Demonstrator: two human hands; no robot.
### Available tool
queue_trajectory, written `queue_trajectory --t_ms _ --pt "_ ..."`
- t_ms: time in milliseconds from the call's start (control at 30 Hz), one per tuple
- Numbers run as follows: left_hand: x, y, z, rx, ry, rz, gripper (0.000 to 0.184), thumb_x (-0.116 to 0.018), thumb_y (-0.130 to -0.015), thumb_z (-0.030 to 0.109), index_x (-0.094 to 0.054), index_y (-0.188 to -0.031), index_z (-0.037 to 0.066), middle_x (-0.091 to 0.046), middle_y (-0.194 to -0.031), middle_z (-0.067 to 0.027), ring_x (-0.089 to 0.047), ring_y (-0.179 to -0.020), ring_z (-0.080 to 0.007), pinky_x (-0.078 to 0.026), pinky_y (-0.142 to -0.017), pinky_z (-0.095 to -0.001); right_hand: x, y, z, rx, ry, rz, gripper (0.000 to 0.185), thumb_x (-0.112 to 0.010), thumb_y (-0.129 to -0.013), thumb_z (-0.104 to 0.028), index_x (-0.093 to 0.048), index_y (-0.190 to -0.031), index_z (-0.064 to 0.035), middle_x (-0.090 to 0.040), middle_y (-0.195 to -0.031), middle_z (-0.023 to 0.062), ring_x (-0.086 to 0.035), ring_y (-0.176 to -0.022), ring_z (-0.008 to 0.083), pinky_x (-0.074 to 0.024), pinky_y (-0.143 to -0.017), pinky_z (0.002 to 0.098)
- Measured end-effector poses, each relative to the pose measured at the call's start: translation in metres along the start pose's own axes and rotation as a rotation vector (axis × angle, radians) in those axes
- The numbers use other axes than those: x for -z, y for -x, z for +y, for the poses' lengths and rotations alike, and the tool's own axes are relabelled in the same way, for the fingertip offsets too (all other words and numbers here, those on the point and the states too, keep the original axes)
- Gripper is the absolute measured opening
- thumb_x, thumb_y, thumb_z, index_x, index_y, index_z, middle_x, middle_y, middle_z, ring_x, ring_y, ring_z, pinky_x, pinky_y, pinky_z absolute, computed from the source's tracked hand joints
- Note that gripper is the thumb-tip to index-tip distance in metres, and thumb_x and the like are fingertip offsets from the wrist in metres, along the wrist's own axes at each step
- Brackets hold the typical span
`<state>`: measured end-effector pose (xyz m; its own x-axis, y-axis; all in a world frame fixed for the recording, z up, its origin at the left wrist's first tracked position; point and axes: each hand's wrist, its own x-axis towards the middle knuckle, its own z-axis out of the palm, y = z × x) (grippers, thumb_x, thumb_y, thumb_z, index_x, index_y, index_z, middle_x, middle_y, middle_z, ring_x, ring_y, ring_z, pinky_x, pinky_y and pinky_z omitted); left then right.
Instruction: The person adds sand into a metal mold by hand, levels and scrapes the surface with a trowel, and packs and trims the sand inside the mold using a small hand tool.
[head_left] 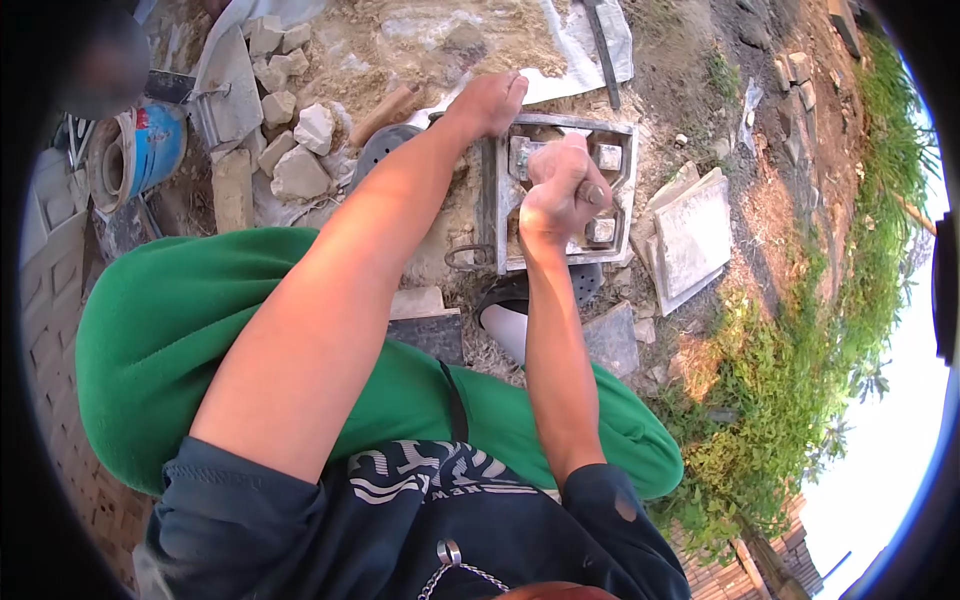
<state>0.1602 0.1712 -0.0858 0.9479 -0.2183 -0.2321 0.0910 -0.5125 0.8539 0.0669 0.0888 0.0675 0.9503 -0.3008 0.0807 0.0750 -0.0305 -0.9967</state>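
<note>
A grey rectangular mould frame (pixel 628 190) with light blocks in its corners lies on the ground between my feet. My left hand (pixel 492 103) is at its upper left corner, fingers curled together; whatever they hold is hidden. Over the middle of the mould is my right hand (pixel 568 188), closed in a fist, its contents not clear. A wire loop (pixel 468 258) sticks out at the mould's lower left. Dark clogs show beside and below the mould.
Pale sandy material (pixel 430 45) lies on a white sheet (pixel 605 40) beyond the mould. Broken stones (pixel 300 172), a trowel-like metal plate (pixel 228 100) and a blue bucket (pixel 160 150) are at left. Flat slabs (pixel 692 240) lie at right, near green plants (pixel 760 390).
</note>
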Motion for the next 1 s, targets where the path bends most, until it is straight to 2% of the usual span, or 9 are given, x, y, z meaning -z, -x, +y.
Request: queue_trajectory --t_ms 133,200,367,467,500,600,733,800,1000 --pt "0.003 0.002 0.003 0.014 0.043 0.013 0.042 -0.035 -0.098 0.034 -0.062 -0.100 0.002 -0.071 -0.086 -0.0145 -0.065 -0.087 -0.0328 -0.048 -0.083 -0.0422 0.003 0.006 -0.008 0.076 -0.247 0.132 0.044 -0.044 -0.096 -0.014 -0.038 -0.055 -0.0004 -0.041 -0.050 0.0001 -0.033 -0.044 0.0088 -0.0241 -0.043 0.0292" --pt "0.002 0.002 0.005 0.021 0.024 0.018 0.043 -0.035 -0.099 0.034 -0.062 -0.100 0.002 -0.071 -0.086 -0.0146 -0.065 -0.088 -0.0320 -0.048 -0.083 -0.0417 0.000 0.003 0.017 0.275 0.079 0.034 0.043 -0.044 -0.096 -0.016 -0.041 -0.056 -0.0003 -0.041 -0.049 0.0020 -0.036 -0.045 0.0092 -0.0257 -0.043 0.0307" --pt "0.000 0.004 0.003 0.035 0.032 0.023 0.043 -0.035 -0.099 0.035 -0.063 -0.100 0.002 -0.070 -0.086 -0.0150 -0.066 -0.086 -0.0323 -0.048 -0.083 -0.0413 0.000 -0.001 -0.011 0.112 0.088 0.078 0.044 -0.043 -0.097 -0.017 -0.043 -0.056 0.0000 -0.044 -0.047 0.0041 -0.040 -0.044 0.0102 -0.0283 -0.043 0.0304" --pt "0.004 0.005 0.007 0.046 0.035 0.020 0.043 -0.035 -0.099 0.035 -0.063 -0.101 0.002 -0.070 -0.086 -0.0149 -0.066 -0.087 -0.0326 -0.048 -0.083 -0.0413 0.003 -0.005 0.016 0.289 0.126 0.062 0.044 -0.042 -0.098 -0.015 -0.043 -0.056 -0.0010 -0.044 -0.049 0.0021 -0.039 -0.045 0.0087 -0.0276 -0.043 0.0297" --pt "0.005 0.005 0.010 0.046 0.022 0.025 0.043 -0.035 -0.099 0.035 -0.063 -0.102 0.002 -0.070 -0.086 -0.0149 -0.066 -0.087 -0.0326 -0.048 -0.083 -0.0414 0.004 -0.007 0.033 0.085 0.097 0.003 0.045 -0.044 -0.099 -0.016 -0.042 -0.056 -0.0014 -0.042 -0.050 -0.0004 -0.035 -0.045 0.0067 -0.0260 -0.044 0.0288" --pt "0.001 0.003 0.004 0.002 0.019 0.048 0.043 -0.035 -0.098 0.035 -0.063 -0.102 0.002 -0.070 -0.086 -0.0152 -0.065 -0.087 -0.0330 -0.048 -0.083 -0.0416 -0.009 -0.025 -0.006 -0.073 -0.067 0.105 0.043 -0.045 -0.097 -0.013 -0.033 -0.056 -0.0087 -0.032 -0.052 -0.0027 -0.030 -0.047 0.0066 -0.0223 -0.044 0.0268" --pt "0.004 0.006 0.008 0.031 0.034 0.041 0.043 -0.036 -0.098 0.035 -0.063 -0.101 0.002 -0.070 -0.086 -0.0160 -0.065 -0.086 -0.0340 -0.048 -0.082 -0.0416 -0.010 -0.014 0.011 0.212 -0.077 0.083 0.048 -0.046 -0.100 -0.018 -0.042 -0.055 -0.0017 -0.041 -0.050 -0.0005 -0.035 -0.047 0.0050 -0.0233 -0.044 0.0276" --pt "0.003 0.005 0.009 0.006 0.013 0.063 0.042 -0.035 -0.097 0.034 -0.062 -0.099 0.002 -0.070 -0.087 -0.0167 -0.065 -0.088 -0.0353 -0.048 -0.083 -0.0422 -0.003 -0.017 0.021 0.093 0.082 -0.125 0.047 -0.046 -0.099 -0.018 -0.043 -0.055 -0.0015 -0.041 -0.049 -0.0002 -0.037 -0.047 0.0059 -0.0249 -0.045 0.0280" --pt "-0.003 0.001 -0.002 -0.021 0.003 0.060 0.042 -0.036 -0.097 0.033 -0.062 -0.098 0.001 -0.069 -0.091 -0.0196 -0.064 -0.089 -0.0384 -0.047 -0.082 -0.0444 -0.001 -0.014 0.040 0.080 0.033 0.047 0.042 -0.048 -0.097 -0.016 -0.044 -0.057 -0.0025 -0.041 -0.050 -0.0018 -0.037 -0.049 0.0056 -0.0265 -0.045 0.0286"
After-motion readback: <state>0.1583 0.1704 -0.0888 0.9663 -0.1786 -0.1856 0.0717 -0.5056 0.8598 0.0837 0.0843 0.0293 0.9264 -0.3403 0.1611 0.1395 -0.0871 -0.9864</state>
